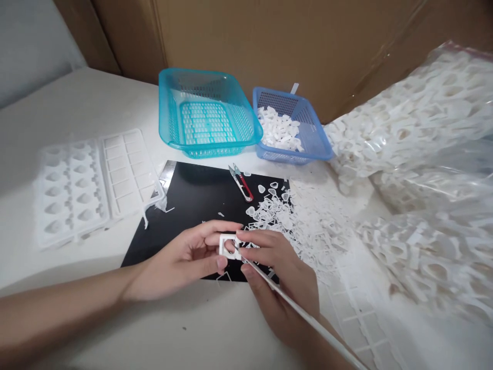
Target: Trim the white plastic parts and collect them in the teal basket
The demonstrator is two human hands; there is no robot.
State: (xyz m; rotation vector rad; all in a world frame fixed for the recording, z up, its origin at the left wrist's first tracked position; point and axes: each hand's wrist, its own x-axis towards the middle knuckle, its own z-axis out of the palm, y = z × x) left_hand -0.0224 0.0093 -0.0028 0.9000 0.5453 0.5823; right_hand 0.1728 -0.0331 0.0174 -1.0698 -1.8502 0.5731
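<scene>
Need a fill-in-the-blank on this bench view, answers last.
The snips lie on the ____ mat.
White pieces sit in the ____ basket, not the teal one.
The rod is held in the ____ hand.
One handle of the snips is ____, the other pale.

black; blue; right; red

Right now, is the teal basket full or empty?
Empty: the slotted floor of the teal basket shows bare, with nothing lying on it, while the blue basket beside it holds white pieces.
</scene>
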